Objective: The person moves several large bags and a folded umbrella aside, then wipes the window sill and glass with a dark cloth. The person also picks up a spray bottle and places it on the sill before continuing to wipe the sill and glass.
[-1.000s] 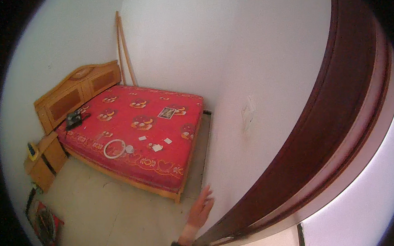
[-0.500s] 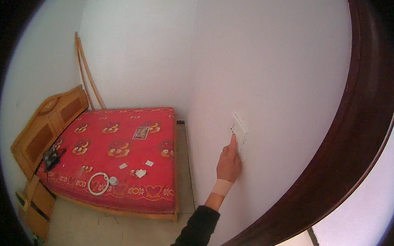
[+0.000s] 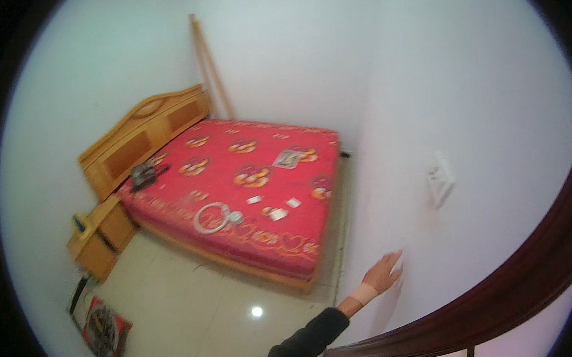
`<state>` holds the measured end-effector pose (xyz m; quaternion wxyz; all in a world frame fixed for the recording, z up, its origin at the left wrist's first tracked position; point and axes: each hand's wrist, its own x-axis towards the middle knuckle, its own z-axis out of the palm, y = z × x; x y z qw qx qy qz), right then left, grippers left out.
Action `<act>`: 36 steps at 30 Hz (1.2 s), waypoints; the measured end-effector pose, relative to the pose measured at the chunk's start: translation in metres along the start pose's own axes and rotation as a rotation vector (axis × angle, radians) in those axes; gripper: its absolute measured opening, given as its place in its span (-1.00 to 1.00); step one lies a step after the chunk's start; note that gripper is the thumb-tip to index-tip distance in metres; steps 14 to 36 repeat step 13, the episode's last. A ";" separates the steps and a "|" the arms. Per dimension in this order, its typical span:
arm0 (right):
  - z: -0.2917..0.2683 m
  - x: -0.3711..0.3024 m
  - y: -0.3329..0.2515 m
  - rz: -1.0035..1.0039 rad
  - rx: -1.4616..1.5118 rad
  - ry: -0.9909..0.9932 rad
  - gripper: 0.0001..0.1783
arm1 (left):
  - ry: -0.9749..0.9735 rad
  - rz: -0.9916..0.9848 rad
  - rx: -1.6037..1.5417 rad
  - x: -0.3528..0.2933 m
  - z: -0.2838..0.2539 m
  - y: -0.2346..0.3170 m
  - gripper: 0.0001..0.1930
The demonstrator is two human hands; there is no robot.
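My left hand (image 3: 383, 274) reaches out low beside the right-hand wall, its fingers stretched and slightly apart. Nothing is held in it. A pale beige band (image 3: 364, 294) circles the wrist, below a black sleeve (image 3: 309, 340). Above and to the right of the fingertips, a white switch plate (image 3: 440, 181) is fixed to the wall; the hand is apart from it. My right hand is out of view.
A bed (image 3: 234, 161) with a red patterned cover holds a white ring-shaped item (image 3: 211, 219), small white pieces (image 3: 278, 214) and a dark bag-like thing (image 3: 143, 176). Wooden poles (image 3: 211, 67) lean in the corner. A dark door frame (image 3: 526, 276) curves along the right.
My left hand has left the switch plate, dropped lower and opened from a pointing finger. The room looks brighter, with a light spot on the floor. The view has turned left.
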<state>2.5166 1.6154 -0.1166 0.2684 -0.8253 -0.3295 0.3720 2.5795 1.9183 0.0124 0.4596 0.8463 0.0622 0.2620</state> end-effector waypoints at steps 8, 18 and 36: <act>-0.010 0.005 0.046 -0.088 -0.042 -0.097 -0.61 | -0.031 -0.957 0.132 -0.359 0.052 -0.137 -0.37; -0.020 0.020 0.076 -0.123 0.054 -0.240 -0.61 | -0.113 -1.635 0.055 -0.674 0.071 -0.104 -0.34; -0.020 0.020 0.076 -0.123 0.054 -0.240 -0.61 | -0.113 -1.635 0.055 -0.674 0.071 -0.104 -0.34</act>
